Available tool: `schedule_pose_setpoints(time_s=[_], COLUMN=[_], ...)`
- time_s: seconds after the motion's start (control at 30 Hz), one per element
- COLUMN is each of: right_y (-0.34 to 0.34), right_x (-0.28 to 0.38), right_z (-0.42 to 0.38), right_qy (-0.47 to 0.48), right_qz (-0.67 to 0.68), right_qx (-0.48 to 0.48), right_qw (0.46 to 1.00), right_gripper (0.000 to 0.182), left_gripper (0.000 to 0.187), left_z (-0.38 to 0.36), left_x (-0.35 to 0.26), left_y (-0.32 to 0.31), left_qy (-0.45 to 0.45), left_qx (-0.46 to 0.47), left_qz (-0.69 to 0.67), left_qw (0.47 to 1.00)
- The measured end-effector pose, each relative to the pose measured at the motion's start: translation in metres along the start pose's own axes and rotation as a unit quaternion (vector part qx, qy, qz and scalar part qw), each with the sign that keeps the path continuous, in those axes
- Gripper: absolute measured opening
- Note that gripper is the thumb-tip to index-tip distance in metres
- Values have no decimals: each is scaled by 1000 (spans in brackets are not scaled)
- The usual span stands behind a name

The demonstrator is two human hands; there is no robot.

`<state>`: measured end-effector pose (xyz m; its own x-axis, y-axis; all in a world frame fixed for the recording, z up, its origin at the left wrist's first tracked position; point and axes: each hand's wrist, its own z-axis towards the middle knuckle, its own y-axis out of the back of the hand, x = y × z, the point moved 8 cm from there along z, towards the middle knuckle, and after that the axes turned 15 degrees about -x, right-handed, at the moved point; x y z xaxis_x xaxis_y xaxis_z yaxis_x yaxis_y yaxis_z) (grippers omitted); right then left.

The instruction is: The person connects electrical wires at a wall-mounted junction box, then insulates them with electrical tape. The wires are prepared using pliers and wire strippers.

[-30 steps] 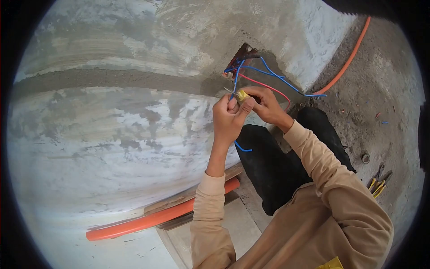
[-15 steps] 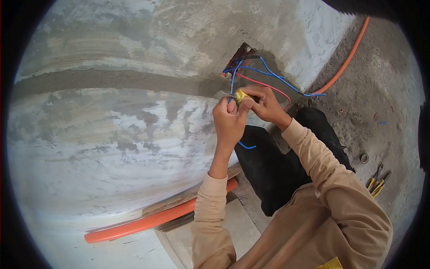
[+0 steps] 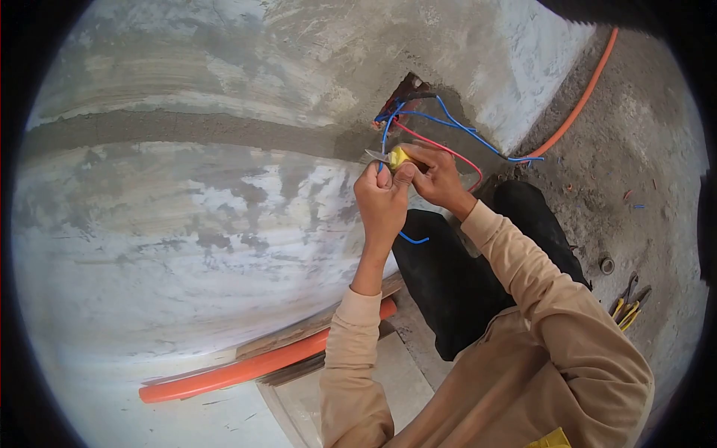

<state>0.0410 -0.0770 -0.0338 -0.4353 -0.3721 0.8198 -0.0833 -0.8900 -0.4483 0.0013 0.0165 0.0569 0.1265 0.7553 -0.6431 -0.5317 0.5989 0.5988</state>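
My left hand (image 3: 383, 198) is closed on a blue wire (image 3: 385, 138) that runs down out of a hole in the wall (image 3: 404, 88). The wire's loose end shows below that hand, over my knee. In my right hand (image 3: 439, 178) is a knife with a yellow handle (image 3: 399, 157). Its short blade (image 3: 376, 155) lies across the blue wire just above my left fingers; whether it cuts into the covering is too small to tell. A red wire (image 3: 441, 145) and more blue wires (image 3: 489, 147) come from the same hole, beyond my right hand.
An orange conduit (image 3: 579, 108) runs along the floor at upper right. Pliers with yellow handles (image 3: 629, 307) and a small round roll (image 3: 607, 265) lie on the floor at right. A thick orange pipe (image 3: 246, 367) rests along the wall's foot, beside boards (image 3: 358, 381).
The knife has shifted slightly left, and more of its blade now shows past the wire. My right hand has moved a little down and left; my left hand stays nearly in place.
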Motion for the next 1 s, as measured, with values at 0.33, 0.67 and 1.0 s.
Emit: schedule_pose_setpoints(time_s=[0.33, 0.67, 1.0], right_y=[-6, -9, -8], right_x=[-4, 2, 1], right_z=[-1, 3, 2], right_qy=[-30, -33, -62], right_qz=[32, 121, 141], right_qx=[96, 147, 120], right_qw=[994, 981, 981], right_gripper=[33, 36, 36], left_gripper=[45, 42, 43], left_z=[4, 0, -1], left_x=[4, 13, 12], left_y=[1, -4, -5], left_qy=[15, 114, 88], left_qx=[53, 77, 51], left_qz=[-19, -101, -62], left_qw=[998, 985, 993])
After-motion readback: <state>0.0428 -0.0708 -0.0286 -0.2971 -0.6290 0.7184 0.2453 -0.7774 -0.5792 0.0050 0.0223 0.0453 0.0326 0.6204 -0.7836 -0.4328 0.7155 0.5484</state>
